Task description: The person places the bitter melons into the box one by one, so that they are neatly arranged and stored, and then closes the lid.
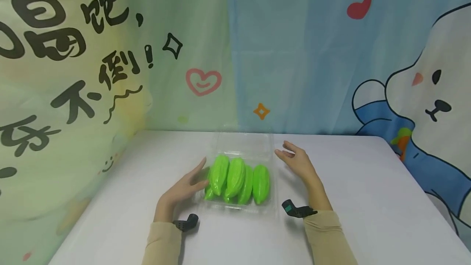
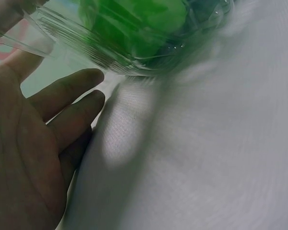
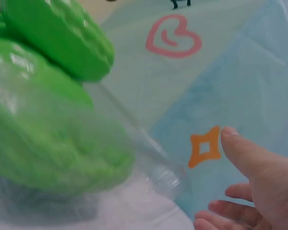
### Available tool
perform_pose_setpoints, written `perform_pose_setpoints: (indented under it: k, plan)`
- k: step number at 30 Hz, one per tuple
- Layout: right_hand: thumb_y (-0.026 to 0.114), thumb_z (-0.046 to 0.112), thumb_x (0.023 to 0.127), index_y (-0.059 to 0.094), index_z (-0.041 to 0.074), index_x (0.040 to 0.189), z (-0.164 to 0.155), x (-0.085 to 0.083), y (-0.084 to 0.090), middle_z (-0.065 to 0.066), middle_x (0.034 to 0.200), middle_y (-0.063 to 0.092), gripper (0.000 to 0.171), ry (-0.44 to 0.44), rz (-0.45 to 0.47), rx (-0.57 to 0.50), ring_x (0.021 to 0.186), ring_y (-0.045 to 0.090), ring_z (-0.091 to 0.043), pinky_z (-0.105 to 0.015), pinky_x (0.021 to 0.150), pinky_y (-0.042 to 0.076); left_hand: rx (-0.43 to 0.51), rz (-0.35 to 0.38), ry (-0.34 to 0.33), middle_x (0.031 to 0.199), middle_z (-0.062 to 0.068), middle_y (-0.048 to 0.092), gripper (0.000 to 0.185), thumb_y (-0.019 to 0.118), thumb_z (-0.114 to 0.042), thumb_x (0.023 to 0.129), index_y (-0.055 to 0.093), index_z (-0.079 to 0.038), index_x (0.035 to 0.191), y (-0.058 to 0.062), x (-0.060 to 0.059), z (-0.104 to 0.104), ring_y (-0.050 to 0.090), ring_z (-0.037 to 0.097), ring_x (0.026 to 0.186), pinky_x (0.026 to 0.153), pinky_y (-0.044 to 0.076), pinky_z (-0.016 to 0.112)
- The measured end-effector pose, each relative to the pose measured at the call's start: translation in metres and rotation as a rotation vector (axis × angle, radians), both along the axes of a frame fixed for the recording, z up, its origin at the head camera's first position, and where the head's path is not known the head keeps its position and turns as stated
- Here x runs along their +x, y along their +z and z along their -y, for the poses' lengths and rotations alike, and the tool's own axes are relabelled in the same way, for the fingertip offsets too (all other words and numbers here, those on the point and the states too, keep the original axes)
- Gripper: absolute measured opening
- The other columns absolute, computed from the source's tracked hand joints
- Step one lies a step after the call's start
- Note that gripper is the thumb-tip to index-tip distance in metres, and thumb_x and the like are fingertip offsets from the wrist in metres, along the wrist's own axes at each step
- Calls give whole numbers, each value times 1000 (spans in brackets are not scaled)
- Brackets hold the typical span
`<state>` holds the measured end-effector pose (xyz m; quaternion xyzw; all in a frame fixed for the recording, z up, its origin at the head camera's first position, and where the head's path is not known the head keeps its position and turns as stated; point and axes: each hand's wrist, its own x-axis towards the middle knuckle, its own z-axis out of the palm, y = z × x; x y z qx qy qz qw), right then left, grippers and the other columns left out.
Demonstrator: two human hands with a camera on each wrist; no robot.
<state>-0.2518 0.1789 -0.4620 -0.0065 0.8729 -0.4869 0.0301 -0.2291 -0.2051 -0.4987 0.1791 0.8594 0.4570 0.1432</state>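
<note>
Clear tray [image 2: 134, 52] blurred, edge-cropped

1. left hand [image 1: 185, 187] lies low, palm turned inward, fingers [image 2: 69, 93] straight and close together — nothing curled.
2. right hand [image 1: 298, 162] is raised a little, palm facing left, fingers [image 3: 245, 153] loosely spread and relaxed.
3. both forearms reach forward in tan sleeves [image 1: 327, 236], each wrist wearing a small black device [image 1: 296, 209] — hands well apart.
</note>
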Motion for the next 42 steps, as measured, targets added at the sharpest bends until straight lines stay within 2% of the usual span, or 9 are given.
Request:
perform_pose_setpoints:
  k: [3,4,7,10,11,15,21,34,42]
  plan:
    - [52,56,91,25,8,151,0,-10,-12,-15,152,36,82,4,75,-31,133,43,-35,-49,108,39,9,-1,2,158,3,22,78,58,-41,92,11,-30,153,-5,3,3,11,27,148,118,9,55]
    - [52,54,92,25,7,151,0,-12,-16,-16,152,35,80,7,97,-57,133,44,-35,-48,109,39,17,0,-4,158,6,22,77,58,-39,93,12,-28,153,-2,6,2,11,29,148,118,9,56]
    - [52,54,92,25,6,150,-2,-17,-25,-18,151,34,80,8,145,-109,131,47,-34,-48,111,37,35,-4,-13,157,8,26,76,59,-35,93,13,-27,153,-4,8,2,13,30,147,118,9,57]
    - [53,52,93,25,4,150,-3,-21,-34,-20,151,35,79,8,170,-174,131,47,-34,-46,111,36,36,3,-18,155,8,29,77,60,-35,93,14,-26,153,-4,10,1,14,29,147,117,9,58]
    - [53,52,92,25,4,150,-2,-22,-37,-20,150,36,80,8,173,-184,131,47,-34,-46,111,36,33,5,-11,156,6,29,77,60,-36,92,14,-28,153,-8,9,1,14,28,147,118,10,57]
    - [55,47,93,27,2,149,4,-29,-44,-21,148,39,77,0,179,-246,132,46,-32,-41,108,41,33,13,7,155,6,30,77,60,-36,92,14,-29,153,-6,11,0,15,28,147,117,10,58]
    - [55,41,95,31,-1,146,14,-32,-42,-24,144,43,71,-10,156,-259,130,48,-33,-41,108,42,25,15,28,156,6,28,76,61,-37,92,15,-31,152,-6,9,0,14,29,147,117,10,58]
    - [56,39,95,31,0,147,17,-36,-38,-24,142,45,70,20,155,-276,131,46,-32,-40,107,42,5,11,5,157,3,25,77,59,-42,92,13,-33,152,1,7,0,12,26,148,119,10,55]
    - [55,39,96,31,1,147,17,-39,-33,-24,140,47,69,39,119,-210,130,47,-32,-41,107,42,-4,-6,12,158,1,23,76,59,-42,92,12,-35,152,1,2,1,12,26,148,118,11,55]
